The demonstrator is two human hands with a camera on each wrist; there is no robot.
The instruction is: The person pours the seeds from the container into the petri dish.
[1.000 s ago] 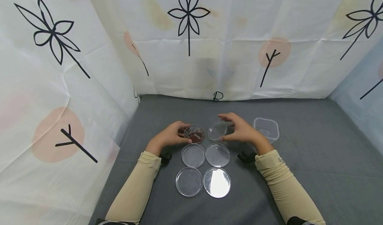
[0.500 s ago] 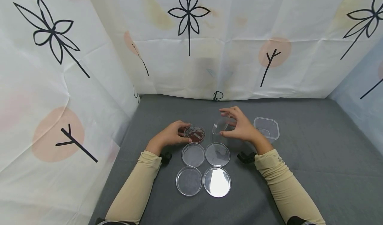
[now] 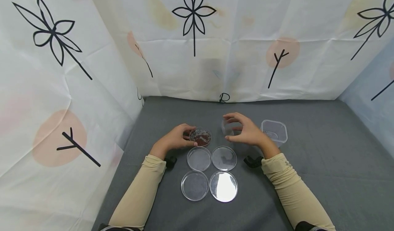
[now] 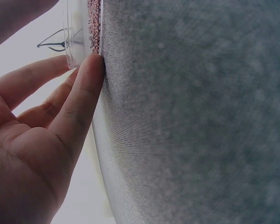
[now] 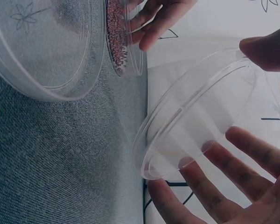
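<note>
Head view shows a looping black mark, rather like a letter R [image 3: 224, 98], at the lower edge of the patterned cloth [image 3: 243, 29], beyond both grips.

The left grip [image 3: 175, 137] comes in from its own side with thumb and fingers parted around the rim of a filled dish [image 3: 201, 137], holding it on the grey surface [image 3: 326, 145]. In the left wrist view one fingertip touches the low side of that dish. The right grip [image 3: 247, 132] faces it with an arched palm, pinching a clear round piece [image 5: 200, 116] by its edge, thumb on one side and spread fingertips on the other. That piece tilts steeply, apart from the filled dish; whether it is a lid or a base cannot be told.

Reddish-brown grains with paler specks lie in the filled dish. Nearer the person, between the two grips, four clear round dishes sit in two rows: a far-left dish [image 3: 199, 158] just below the filled one, a far-right dish [image 3: 224, 158] beside it, then a near-left dish [image 3: 194, 185] and a near-right dish [image 3: 223, 186] with a bright white reflection. To the right of the right grip stands a clear box [image 3: 278, 130]; a faint curved outline shows inside.
</note>
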